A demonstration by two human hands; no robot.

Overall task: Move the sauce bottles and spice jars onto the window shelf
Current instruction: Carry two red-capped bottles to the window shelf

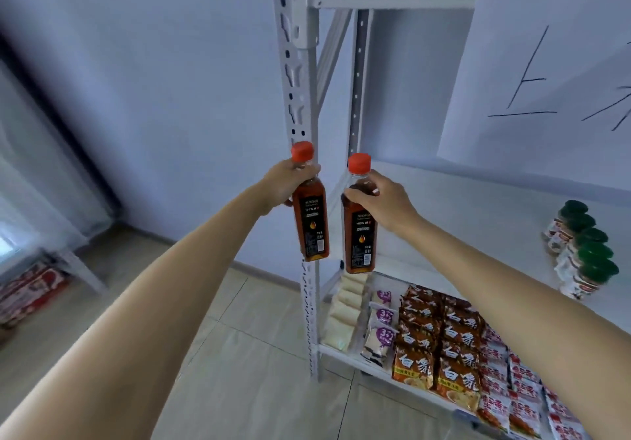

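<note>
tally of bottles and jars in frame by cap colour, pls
Red-capped sauce bottles: 2, one in the left hand (left bottle), one in the right hand (right bottle).
Green-capped spice jars on the white shelf: about 5, row blurred.
Total: about 7.

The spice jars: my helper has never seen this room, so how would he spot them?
Find the white metal rack. On its middle shelf, far right, stands a row of small spice jars. Their dark green lids differ from the red-capped bottles in the hands.
</note>
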